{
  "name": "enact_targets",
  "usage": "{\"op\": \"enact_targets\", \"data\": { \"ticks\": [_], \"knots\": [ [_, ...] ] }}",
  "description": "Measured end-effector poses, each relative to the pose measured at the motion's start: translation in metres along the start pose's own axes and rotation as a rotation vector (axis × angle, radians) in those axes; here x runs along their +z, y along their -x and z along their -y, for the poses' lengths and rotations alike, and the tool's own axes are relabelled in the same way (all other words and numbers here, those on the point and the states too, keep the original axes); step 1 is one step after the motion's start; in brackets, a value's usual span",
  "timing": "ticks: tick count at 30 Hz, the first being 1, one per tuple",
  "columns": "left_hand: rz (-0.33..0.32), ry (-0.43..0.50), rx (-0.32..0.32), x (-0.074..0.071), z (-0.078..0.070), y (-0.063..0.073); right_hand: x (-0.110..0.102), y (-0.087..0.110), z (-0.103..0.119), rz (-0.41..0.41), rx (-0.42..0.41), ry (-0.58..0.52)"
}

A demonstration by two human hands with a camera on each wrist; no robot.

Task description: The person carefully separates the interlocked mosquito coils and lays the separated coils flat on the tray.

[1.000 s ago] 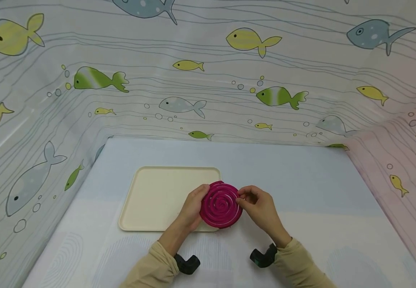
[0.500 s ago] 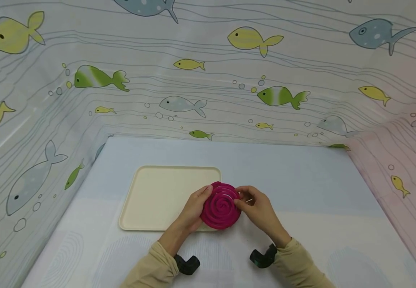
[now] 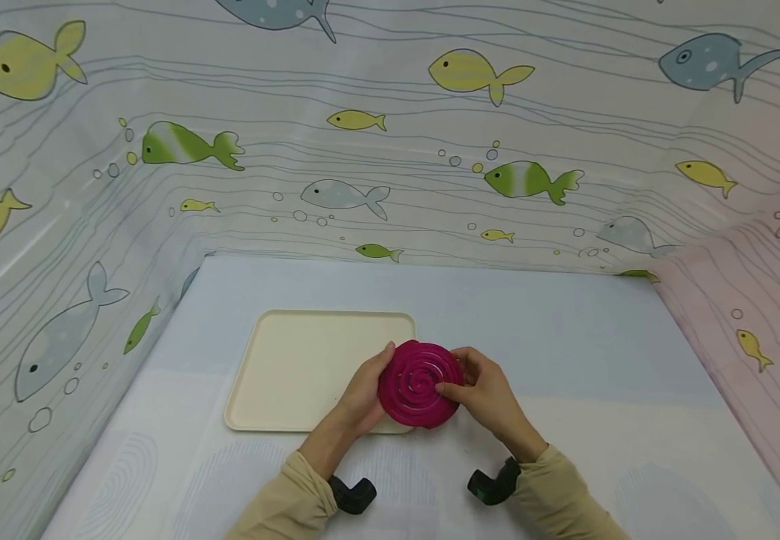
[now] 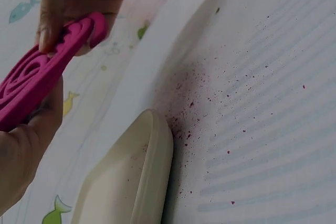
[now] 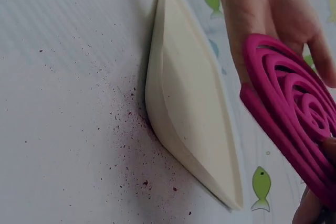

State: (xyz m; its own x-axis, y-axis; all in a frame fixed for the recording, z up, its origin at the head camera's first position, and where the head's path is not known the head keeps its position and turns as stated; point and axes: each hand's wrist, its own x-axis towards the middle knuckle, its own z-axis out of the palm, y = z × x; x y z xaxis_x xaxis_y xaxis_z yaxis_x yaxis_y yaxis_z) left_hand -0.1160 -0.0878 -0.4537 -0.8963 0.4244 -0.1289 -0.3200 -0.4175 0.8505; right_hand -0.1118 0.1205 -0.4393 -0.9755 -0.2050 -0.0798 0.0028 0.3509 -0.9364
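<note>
A magenta mosquito coil (image 3: 417, 401), a flat spiral disc, is held up between both hands over the tray's near right corner. My left hand (image 3: 363, 394) grips its left side, with the thumb along the rim and the other fingers mostly behind it. From the right, my right hand (image 3: 491, 394) pinches the coil, thumb on its face near the centre. The right wrist view shows gaps between the coil's (image 5: 278, 90) turns and an outer strand end. In the left wrist view the coil (image 4: 52, 66) is seen nearly edge-on.
A cream tray (image 3: 295, 367) lies left of centre on the pale cloth-covered table (image 3: 565, 337). Dark red crumbs (image 4: 184, 114) are scattered by the tray's corner, a few inside it. Fish-patterned sheeting (image 3: 390, 150) surrounds the table at the back and sides.
The right thumb has moved from the coil's right edge inward onto its face. The coil has shifted slightly to the right. The left hand has barely moved.
</note>
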Motion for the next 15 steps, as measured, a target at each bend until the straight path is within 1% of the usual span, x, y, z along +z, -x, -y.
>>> {"op": "enact_targets", "data": {
  "ticks": [3,7,9,10,12,14,15],
  "knots": [
    [0.022,0.056,-0.018,-0.0005,-0.002,0.0012,-0.0006,0.0007,-0.0009,-0.015,-0.027,0.027],
    [0.021,0.135,-0.057,-0.002,-0.0038,0.0021,-0.0007,0.0017,-0.0018,-0.058,-0.103,0.107],
    [0.025,0.139,-0.063,-0.0029,-0.0041,0.002,-0.0004,0.0024,-0.0018,-0.091,-0.142,0.149],
    [0.025,0.132,-0.06,-0.0032,-0.0043,0.0016,-0.0001,0.0026,-0.002,-0.109,-0.164,0.168],
    [0.0,0.09,-0.04,-0.0032,-0.0046,0.001,0.0007,0.003,-0.0032,-0.137,-0.202,0.199],
    [-0.045,0.02,-0.01,-0.0027,-0.0046,0.0002,0.0013,0.0031,-0.0044,-0.158,-0.229,0.204],
    [-0.082,-0.033,0.008,-0.0021,-0.0044,-0.0002,0.0015,0.003,-0.0051,-0.166,-0.241,0.205]
  ]
}}
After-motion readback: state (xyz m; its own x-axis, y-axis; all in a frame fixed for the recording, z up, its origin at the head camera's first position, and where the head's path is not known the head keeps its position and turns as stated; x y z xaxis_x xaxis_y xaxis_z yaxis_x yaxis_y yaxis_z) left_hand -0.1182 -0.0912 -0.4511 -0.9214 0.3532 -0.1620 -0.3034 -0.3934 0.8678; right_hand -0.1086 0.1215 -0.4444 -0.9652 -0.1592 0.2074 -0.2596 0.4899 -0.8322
